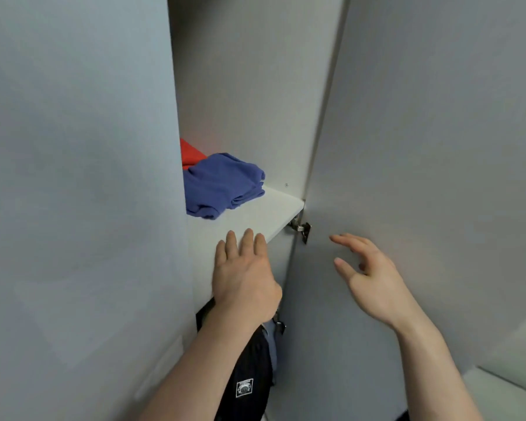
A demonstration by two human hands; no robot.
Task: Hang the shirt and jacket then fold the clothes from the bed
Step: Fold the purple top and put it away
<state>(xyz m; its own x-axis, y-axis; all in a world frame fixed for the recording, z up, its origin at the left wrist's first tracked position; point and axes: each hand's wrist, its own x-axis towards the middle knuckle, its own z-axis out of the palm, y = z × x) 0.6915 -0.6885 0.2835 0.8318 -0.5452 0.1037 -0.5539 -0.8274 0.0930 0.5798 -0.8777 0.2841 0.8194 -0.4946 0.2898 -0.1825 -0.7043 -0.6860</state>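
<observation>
A person is standing at an open white wardrobe, looking in at its shelf (268, 208). The left hand (243, 275) is reaching forward with straight fingers, lying flat against the front edge of the shelf and grasping nothing. The right hand (368, 268) is hovering in front of the inner face of the open wardrobe door (422, 147), its fingers loosely spread and relaxed, holding nothing and not plainly touching the panel. On the shelf, a folded blue garment (222, 185) is lying toward the left side, partly hidden by the closed left door (73, 177), and a folded red garment (190, 154) is sitting just behind it, touching it. Below the shelf, a dark jacket (249, 387) with a small white patch is hanging beneath the left forearm, and a blue-grey shirt (272, 347) is hanging just beside it toward the right. A metal hinge (301, 229) is showing under the shelf's right end.
</observation>
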